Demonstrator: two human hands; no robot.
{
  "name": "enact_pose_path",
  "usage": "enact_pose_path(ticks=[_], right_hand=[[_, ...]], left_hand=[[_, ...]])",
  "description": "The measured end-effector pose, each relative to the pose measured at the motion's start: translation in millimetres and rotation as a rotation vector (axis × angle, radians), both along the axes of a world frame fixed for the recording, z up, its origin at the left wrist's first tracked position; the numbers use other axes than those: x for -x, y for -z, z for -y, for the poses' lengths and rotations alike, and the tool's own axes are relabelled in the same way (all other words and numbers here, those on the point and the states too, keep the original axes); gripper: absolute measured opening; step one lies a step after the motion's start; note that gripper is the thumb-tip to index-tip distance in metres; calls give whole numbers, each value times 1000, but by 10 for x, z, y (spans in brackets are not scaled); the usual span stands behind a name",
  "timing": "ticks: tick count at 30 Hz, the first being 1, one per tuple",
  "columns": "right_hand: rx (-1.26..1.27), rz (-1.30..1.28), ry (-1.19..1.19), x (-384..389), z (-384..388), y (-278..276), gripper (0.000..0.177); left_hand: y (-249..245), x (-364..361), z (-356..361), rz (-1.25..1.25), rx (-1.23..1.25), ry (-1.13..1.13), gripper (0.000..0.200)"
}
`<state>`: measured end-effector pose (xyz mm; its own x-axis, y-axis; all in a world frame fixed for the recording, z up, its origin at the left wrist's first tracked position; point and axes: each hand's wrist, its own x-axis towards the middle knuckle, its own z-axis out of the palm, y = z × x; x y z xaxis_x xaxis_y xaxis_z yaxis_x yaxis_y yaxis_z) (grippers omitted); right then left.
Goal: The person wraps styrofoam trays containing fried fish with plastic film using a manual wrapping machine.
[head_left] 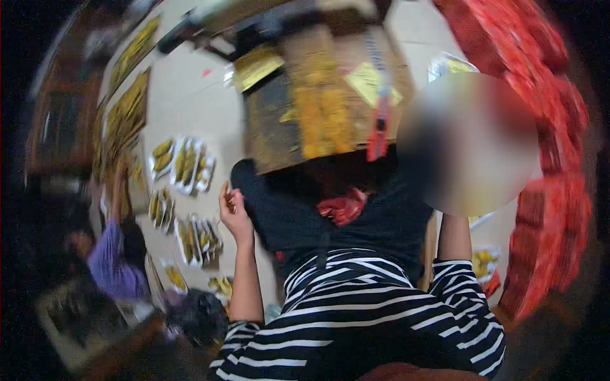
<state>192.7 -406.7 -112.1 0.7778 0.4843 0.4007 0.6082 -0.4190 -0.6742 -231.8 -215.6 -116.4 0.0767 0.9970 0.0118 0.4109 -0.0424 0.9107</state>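
My left hand is held beside my left knee, fingers loosely bent and thumb apart, with nothing visible in it. Packs of yellowish-brown pieces on white trays lie on the floor nearby. My right forearm reaches forward, but a round blurred patch hides the right hand and anything it may hold. In front of my knees stands a low wooden work table. A band of yellow-orange pieces runs down its middle. To the right lie a yellow paper and a red-handled tool, smeared by motion.
Red packages are stacked along the right. A person in a purple sleeve works at the left near flat trays of brown pieces. A dark plastic bag is behind my left arm. Something red lies between my legs.
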Motion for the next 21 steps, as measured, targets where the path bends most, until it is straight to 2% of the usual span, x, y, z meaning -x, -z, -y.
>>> enact_pose_path(ticks=[2, 3, 4, 5, 6, 7, 8, 9, 10, 12, 15, 18, 19, 20, 21], right_hand=[[111, 164, -210, 172, -537, -188, 23], [141, 161, -263, 237, -722, -187, 23], [166, 164, -321, 233, -859, -145, 23], [182, 164, -320, 251, -971, -116, 23], [174, 282, -331, 199, -1035, -30, 21], [189, 303, -382, 81, -1070, 105, 21], [199, 320, -340, 220, -1110, -32, 18], [332, 331, -290, 281, -1137, -111, 16], [338, 324, -265, 262, -1180, -82, 16], [363, 336, -360, 103, -1242, 4, 19], [175, 295, -249, -36, -1281, 39, 23], [-341, -273, -64, -236, -1200, 92, 24], [-395, -498, -71, 43, -1164, -114, 24], [-353, -560, -279, -110, -953, 72, 24], [-335, -476, -329, 9, -864, 210, 22]], left_hand=[[370, 740, -156, -3, -92, -320, 35], [500, 1130, -181, -3, -115, -473, 38], [766, 1580, -204, 164, -166, -643, 42], [934, 2017, -166, 107, -144, -840, 45], [1158, 2452, -115, 123, -107, -1029, 46], [1369, 2871, -73, 155, -74, -1216, 47], [1621, 3308, -36, 263, -35, -1379, 46], [1658, 3471, 29, 382, 47, -1402, 44], [1663, 3608, 85, 500, 131, -1427, 42], [1311, 3589, 60, 742, 365, -1190, 34], [1064, 3520, -194, 484, 461, -1275, 20], [1151, 3671, -159, 506, 388, -1079, 16], [1040, 3581, -141, 497, 366, -1039, 15], [1019, 3505, -127, 485, 320, -1009, 14], [1025, 3449, -102, 474, 274, -980, 14]])
